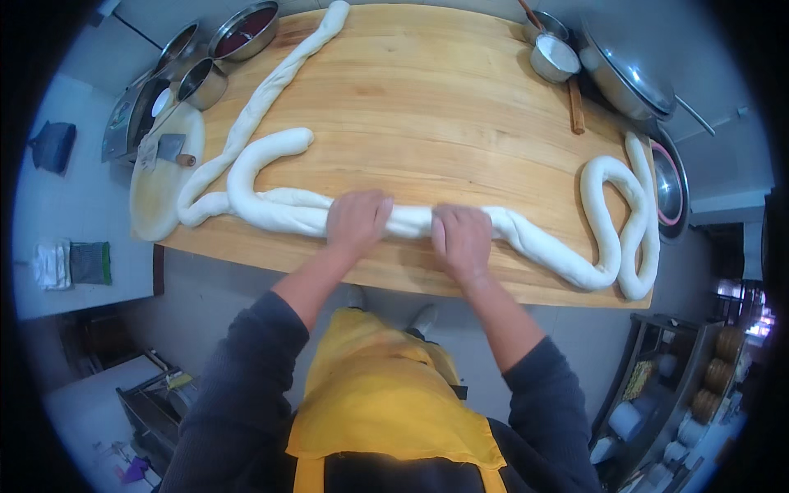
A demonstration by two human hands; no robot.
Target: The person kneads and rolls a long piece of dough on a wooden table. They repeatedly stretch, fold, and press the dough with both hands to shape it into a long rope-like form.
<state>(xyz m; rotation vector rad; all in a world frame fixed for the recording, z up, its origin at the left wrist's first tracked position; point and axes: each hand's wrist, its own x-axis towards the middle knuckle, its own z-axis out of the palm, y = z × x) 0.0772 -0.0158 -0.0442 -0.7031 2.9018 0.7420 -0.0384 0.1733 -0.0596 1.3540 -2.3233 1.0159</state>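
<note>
A long rope of white dough (555, 262) runs along the near side of the wooden worktop (419, 111). My left hand (359, 217) wraps over it left of the middle, fingers curled round its far side. A short way to the right, my right hand (462, 240) grips the same length, thumb inward. Between the hands, two strands of dough lie side by side. To the left, one end curls back in a hook (271, 145), while another strand (265, 98) stretches to the far edge. At the right the rope folds into loops (610, 166). My palms hide the dough beneath them.
At the far left stand a metal bowl of dark red contents (243, 31) and a metal pot (202, 83). A metal scraper (169, 148) lies on a pale oblong slab (148, 203). Far right are a bowl of white powder (556, 57), a wooden stick (576, 105) and a large lidded pot (625, 68).
</note>
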